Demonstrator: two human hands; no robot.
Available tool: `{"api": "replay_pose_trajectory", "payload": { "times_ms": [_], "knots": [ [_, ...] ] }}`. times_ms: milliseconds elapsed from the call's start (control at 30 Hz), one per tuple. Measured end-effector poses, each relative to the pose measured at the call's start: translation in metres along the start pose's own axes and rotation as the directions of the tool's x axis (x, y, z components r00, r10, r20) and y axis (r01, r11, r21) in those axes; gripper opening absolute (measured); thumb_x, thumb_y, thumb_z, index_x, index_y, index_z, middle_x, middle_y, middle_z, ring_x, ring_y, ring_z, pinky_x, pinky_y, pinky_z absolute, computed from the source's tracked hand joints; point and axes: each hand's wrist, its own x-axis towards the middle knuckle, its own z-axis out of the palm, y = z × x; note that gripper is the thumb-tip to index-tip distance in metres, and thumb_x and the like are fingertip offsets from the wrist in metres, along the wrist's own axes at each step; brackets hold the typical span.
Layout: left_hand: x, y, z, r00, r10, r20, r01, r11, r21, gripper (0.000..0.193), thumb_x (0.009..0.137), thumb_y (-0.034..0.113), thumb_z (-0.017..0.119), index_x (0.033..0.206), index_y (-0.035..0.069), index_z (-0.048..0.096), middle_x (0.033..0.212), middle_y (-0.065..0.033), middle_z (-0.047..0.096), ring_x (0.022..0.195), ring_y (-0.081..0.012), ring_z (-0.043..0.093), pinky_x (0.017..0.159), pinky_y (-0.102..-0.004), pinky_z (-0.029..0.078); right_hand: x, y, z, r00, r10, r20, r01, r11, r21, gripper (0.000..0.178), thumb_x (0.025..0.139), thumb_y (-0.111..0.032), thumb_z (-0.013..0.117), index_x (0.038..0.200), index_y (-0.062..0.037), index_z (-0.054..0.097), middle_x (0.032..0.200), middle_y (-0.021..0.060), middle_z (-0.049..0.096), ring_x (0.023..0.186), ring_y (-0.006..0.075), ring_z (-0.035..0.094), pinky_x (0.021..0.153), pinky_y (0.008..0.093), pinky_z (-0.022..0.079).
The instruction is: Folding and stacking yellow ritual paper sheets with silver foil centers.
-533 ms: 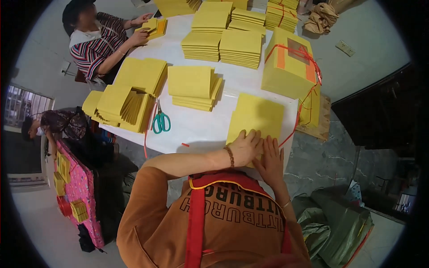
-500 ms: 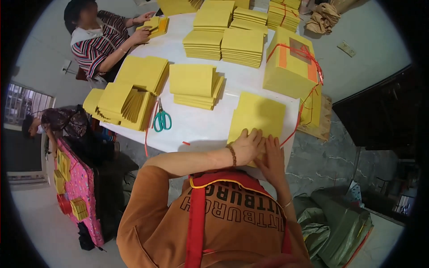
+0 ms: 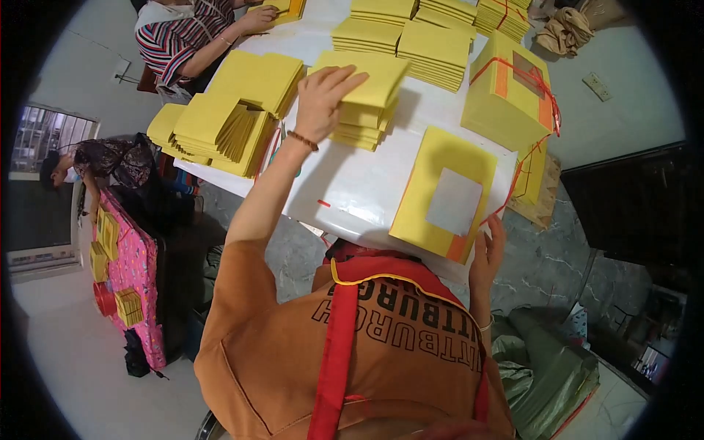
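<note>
My left hand [image 3: 321, 103] reaches over the table and grips the near left edge of a folded yellow card [image 3: 378, 77]. That card lies tilted on top of a small pile of folded yellow cards [image 3: 359, 137]. My right hand [image 3: 487, 253] is at the table's near right edge, fingers loosely apart and slightly curved. It is beside the lower right corner of a flat yellow card sheet [image 3: 419, 192], which bears a pale grey rectangle [image 3: 453, 201] and an orange patch. Whether the right fingers touch the sheet, I cannot tell.
A yellow box [image 3: 506, 92] tied with red ribbon stands at the right. Stacks of yellow cards [image 3: 434, 53] fill the far side, with more piles [image 3: 249, 84] at the left. A small red strip [image 3: 323, 203] lies near my left forearm. Two co-workers [image 3: 180, 40] are at the left.
My left hand has moved from the near sheet to the middle pile with a folded card. My right hand has shifted right and lifted off. The sheet's pale grey rectangle now shows.
</note>
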Motion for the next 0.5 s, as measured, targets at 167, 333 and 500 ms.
{"api": "replay_pose_trajectory", "payload": {
  "times_ms": [167, 333, 500],
  "knots": [
    [-0.06, -0.045, 0.075, 0.937, -0.07, 0.343, 0.038, 0.994, 0.1, 0.064, 0.07, -0.003, 0.052, 0.127, 0.026, 0.048, 0.131, -0.0016, 0.047, 0.116, -0.026, 0.043, 0.097, -0.043, 0.031, 0.006, -0.014, 0.009, 0.994, -0.111, 0.024, 0.113, 0.986, -0.125, 0.029, 0.088, -0.011, 0.054, 0.115, -0.0025, 0.055, 0.125, 0.0117, 0.049, 0.117, 0.0229, 0.045, 0.097, 0.033, 0.035],
    [-0.066, -0.047, 0.079, 0.86, -0.019, 0.511, -0.024, 0.997, 0.078, 0.074, 0.069, 0.0, 0.059, 0.135, 0.028, 0.036, 0.14, -0.0035, 0.034, 0.122, -0.0287, 0.036, 0.1, -0.0453, 0.028, 0.006, -0.013, 0.009, 1.0, -0.016, 0.016, 0.018, 0.994, -0.107, 0.02, 0.087, -0.007, 0.054, 0.106, -0.001, 0.06, 0.105, 0.0108, 0.06, 0.099, 0.0195, 0.056, 0.086, 0.0289, 0.042],
    [-0.07, -0.044, 0.076, 0.832, -0.037, 0.554, -0.038, 0.991, 0.124, 0.082, 0.065, 0.011, 0.068, 0.136, 0.025, 0.031, 0.141, -0.007, 0.03, 0.126, -0.0314, 0.029, 0.101, -0.0474, 0.025, 0.009, -0.011, 0.007, 0.997, -0.029, 0.07, 0.037, 0.994, -0.107, 0.02, 0.087, -0.007, 0.055, 0.104, -0.0004, 0.06, 0.102, 0.0101, 0.061, 0.096, 0.0191, 0.057, 0.084, 0.0286, 0.043]
  ]
}}
